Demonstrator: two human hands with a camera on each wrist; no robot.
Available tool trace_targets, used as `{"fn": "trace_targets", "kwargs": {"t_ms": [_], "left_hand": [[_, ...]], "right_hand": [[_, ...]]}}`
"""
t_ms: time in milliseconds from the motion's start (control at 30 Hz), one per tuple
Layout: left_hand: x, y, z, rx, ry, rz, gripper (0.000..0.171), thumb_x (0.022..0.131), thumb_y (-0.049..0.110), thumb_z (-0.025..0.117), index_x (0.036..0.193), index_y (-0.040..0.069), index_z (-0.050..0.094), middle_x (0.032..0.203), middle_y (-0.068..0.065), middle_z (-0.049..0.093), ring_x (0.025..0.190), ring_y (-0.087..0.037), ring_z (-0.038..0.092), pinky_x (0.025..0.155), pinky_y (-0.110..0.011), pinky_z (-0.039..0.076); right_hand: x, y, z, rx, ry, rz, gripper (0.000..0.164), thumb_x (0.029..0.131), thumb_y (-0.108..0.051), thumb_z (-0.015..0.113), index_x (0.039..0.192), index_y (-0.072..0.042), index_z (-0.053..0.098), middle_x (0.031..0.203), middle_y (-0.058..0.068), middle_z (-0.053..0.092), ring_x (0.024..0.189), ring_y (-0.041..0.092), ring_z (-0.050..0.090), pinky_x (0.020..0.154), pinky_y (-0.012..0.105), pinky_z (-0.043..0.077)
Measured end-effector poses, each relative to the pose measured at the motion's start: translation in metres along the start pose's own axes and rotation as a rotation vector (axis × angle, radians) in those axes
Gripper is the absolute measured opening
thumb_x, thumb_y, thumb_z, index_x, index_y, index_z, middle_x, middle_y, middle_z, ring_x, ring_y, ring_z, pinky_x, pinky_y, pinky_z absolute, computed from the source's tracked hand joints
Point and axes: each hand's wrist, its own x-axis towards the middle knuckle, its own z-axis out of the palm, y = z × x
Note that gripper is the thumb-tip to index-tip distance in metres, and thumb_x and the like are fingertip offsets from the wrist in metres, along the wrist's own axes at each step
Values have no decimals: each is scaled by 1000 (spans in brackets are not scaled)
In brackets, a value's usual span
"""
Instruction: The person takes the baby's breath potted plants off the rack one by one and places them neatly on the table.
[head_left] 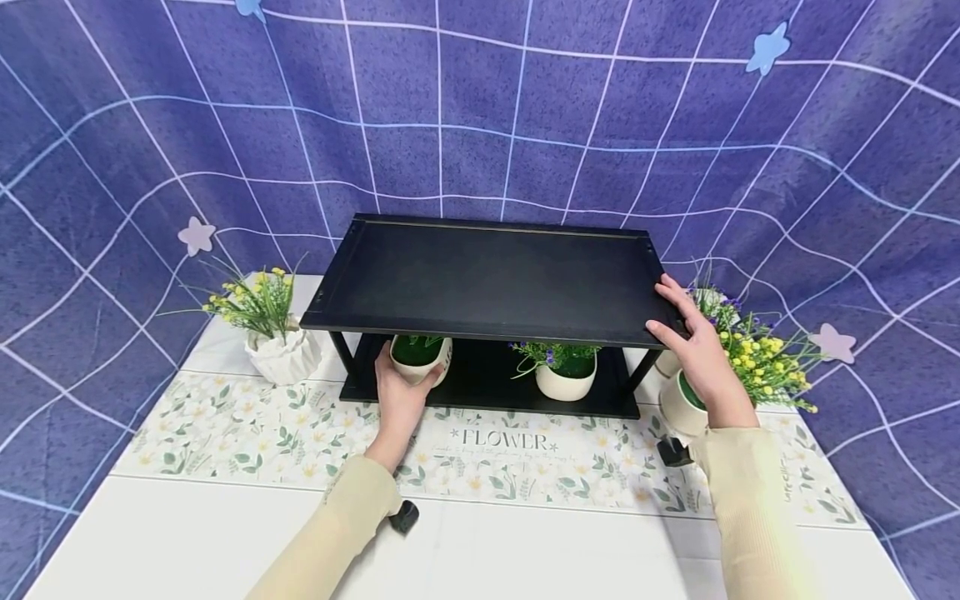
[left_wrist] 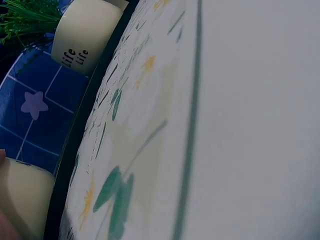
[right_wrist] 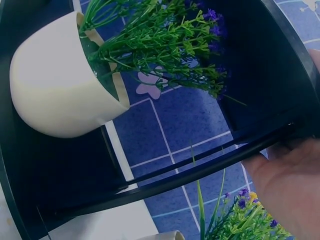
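Observation:
A black two-tier shelf rack point(head_left: 495, 279) stands on the table. My left hand point(head_left: 401, 400) grips a white plant pot point(head_left: 420, 367) on the left of the lower tier; the pot's plant is mostly hidden beneath the upper board. In the left wrist view, part of the held pot point(left_wrist: 25, 195) shows at the lower left edge. My right hand point(head_left: 701, 354) holds the right front corner of the upper board, thumb and finger lying on top. A white pot with purple flowers point(head_left: 566, 383) sits on the right of the lower tier, also seen as a pot point(right_wrist: 55, 80) in the right wrist view.
Left of the rack stands a crinkled white pot with yellow flowers point(head_left: 281, 354). Beside its right end, white pots with yellow flowers point(head_left: 757, 362) and purple flowers lie partly behind my right arm. A floral runner point(head_left: 495, 467) crosses the white table; a blue grid curtain point(head_left: 480, 100) hangs behind.

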Motion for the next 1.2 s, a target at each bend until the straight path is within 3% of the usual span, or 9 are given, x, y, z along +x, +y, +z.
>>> {"fn": "trace_targets", "kwargs": {"t_ms": [600,1200], "left_hand": [[2,-2,2,13,22,-17,95,73,25,84,147,1,30,144,-18,40,130,-33,44,111,-47,35],[-7,2,-15,23,10,-41,92,69,25,86,145,5,38,142,-15,47,130,-30,46,109,-47,36]], "right_hand": [[-1,-1,0,1,-10,18,58,96,-16,59,148,-4,37,163,2,20,151,15,11,100,-3,21],[1,-1,0,4,-4,6,56,96,-15,59,147,-3,39,162,4,22,149,10,15,102,-3,21]]}}
